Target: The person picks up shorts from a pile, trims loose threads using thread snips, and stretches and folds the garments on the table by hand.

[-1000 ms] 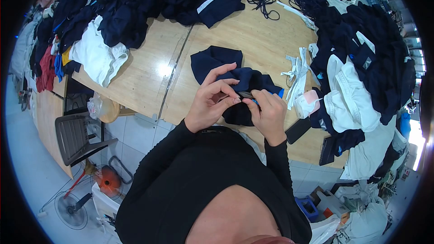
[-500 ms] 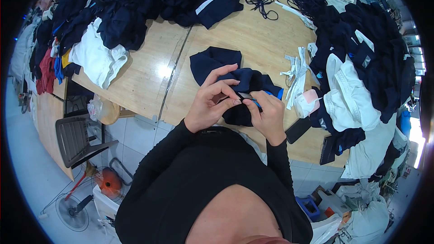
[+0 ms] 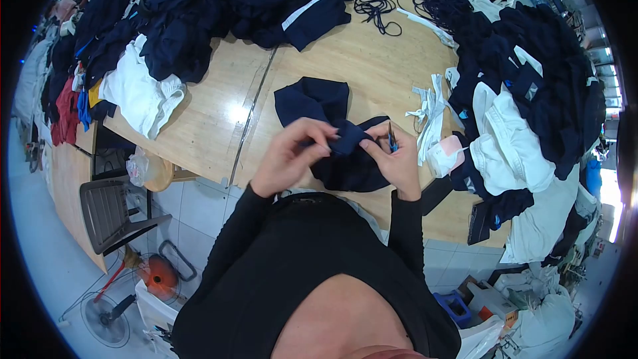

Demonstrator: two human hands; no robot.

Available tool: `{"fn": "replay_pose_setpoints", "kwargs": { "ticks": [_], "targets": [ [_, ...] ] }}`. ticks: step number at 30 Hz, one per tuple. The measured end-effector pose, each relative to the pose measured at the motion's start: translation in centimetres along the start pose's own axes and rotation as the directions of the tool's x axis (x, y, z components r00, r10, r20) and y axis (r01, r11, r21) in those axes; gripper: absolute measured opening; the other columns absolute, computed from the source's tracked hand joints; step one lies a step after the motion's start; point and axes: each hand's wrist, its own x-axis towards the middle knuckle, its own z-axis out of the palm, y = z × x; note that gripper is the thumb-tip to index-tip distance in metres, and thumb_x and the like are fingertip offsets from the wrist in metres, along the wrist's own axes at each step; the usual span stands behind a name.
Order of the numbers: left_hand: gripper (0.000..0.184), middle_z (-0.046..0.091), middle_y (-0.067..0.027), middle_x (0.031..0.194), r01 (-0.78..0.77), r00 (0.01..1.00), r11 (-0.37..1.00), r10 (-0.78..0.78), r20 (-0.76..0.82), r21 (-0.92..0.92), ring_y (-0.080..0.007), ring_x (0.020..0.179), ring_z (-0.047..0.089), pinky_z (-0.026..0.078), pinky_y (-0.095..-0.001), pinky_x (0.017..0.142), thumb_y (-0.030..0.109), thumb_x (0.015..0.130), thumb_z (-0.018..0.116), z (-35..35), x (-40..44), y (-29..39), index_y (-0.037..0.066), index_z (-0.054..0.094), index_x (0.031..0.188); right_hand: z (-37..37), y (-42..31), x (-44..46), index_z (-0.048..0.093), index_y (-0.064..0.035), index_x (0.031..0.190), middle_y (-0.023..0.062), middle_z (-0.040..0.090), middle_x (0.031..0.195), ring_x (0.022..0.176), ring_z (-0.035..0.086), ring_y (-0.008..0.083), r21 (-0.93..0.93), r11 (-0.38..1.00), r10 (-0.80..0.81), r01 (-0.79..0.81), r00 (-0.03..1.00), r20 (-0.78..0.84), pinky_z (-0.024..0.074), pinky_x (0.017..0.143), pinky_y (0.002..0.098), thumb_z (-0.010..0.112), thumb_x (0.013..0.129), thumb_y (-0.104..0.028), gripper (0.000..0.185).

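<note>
A navy garment (image 3: 311, 98) lies bunched on the table in front of me, with one part lifted between my hands. At that raised part's left edge, my left hand (image 3: 287, 158) is closed in a pinch; the fingertips hide exactly what they grip. My right hand (image 3: 399, 165) grips the other side of the fold between thumb and fingers. Small thread snips (image 3: 393, 138) with a blue part are tucked in the same hand, their dark blades pointing up and away from the cloth.
White fabric strips (image 3: 433, 116) and a pinkish-white block (image 3: 446, 155) lie to the right, beside piled navy and white clothes (image 3: 510, 139). Dark cords (image 3: 377, 13) lie at the back. More navy clothes (image 3: 179, 40) fill the left back. A grey chair (image 3: 106, 216) stands left.
The snips have come away from the cloth and now point upward in my right hand. The fold has been turned up between my hands, and my left hand has shifted slightly left.
</note>
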Motion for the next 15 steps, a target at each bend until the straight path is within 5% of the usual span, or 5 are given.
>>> {"fn": "replay_pose_setpoints", "kwargs": {
  "ticks": [1,3,9,13,15],
  "targets": [
    [0.007,0.068,-0.0156,0.126,0.224,0.954,0.943,-0.264,-0.142,-0.247,-0.0250,0.122,0.072,0.060,-0.0331,0.092,-0.006,0.104,0.066,-0.5,-0.7,0.0,0.000,0.062,0.108,0.3,-0.2,-0.1,0.079,0.0005,0.102,0.0006,0.066,0.086,0.065,0.045,0.0051,-0.040,0.997,-0.061,0.059,0.997,-0.049,0.0347,0.058,0.0251,0.085,0.086,0.003,0.017],
    [0.014,0.070,-0.0132,0.120,0.373,0.844,0.920,-0.283,-0.455,0.118,-0.0226,0.114,0.074,0.060,-0.0345,0.091,-0.004,0.108,0.061,-4.1,-1.4,-2.8,-0.001,0.062,0.121,0.7,-0.4,-0.3,0.080,0.0012,0.104,0.0039,0.066,0.086,0.068,0.054,0.0082,-0.123,0.979,-0.182,0.165,0.973,-0.141,0.0390,0.060,0.0247,0.082,0.086,0.006,0.019],
    [0.021,0.079,-0.0080,0.094,0.285,0.936,0.958,-0.270,-0.227,0.034,-0.0143,0.087,0.075,0.059,-0.0293,0.073,0.011,0.111,0.064,-3.5,-3.2,-0.2,-0.002,0.075,0.125,0.4,-1.8,-1.1,0.082,-0.0013,0.112,0.0074,0.066,0.087,0.076,0.067,0.0141,-0.293,0.940,-0.237,0.175,0.953,-0.190,0.0463,0.063,0.0239,0.078,0.084,0.009,0.031],
    [0.029,0.079,-0.0070,0.092,0.434,0.894,0.868,-0.448,-0.003,-0.243,-0.0092,0.084,0.074,0.059,-0.0244,0.077,0.024,0.115,0.062,2.2,0.2,1.0,-0.003,0.074,0.113,1.5,-4.4,-1.7,0.084,-0.0036,0.111,0.0057,0.064,0.087,0.068,0.063,0.0166,-0.451,0.800,-0.486,0.397,0.868,-0.098,0.0463,0.059,0.0271,0.082,0.071,0.008,0.042],
    [0.021,0.078,-0.0061,0.094,0.517,0.829,0.682,-0.550,0.104,-0.517,-0.0083,0.088,0.074,0.058,-0.0232,0.080,0.020,0.113,0.065,3.2,1.5,0.4,-0.001,0.068,0.114,2.0,-5.7,-3.0,0.084,-0.0041,0.111,0.0042,0.064,0.087,0.065,0.061,0.0174,-0.504,0.713,-0.568,0.487,0.823,-0.009,0.0458,0.057,0.0284,0.083,0.065,0.004,0.047]
  ]
}}
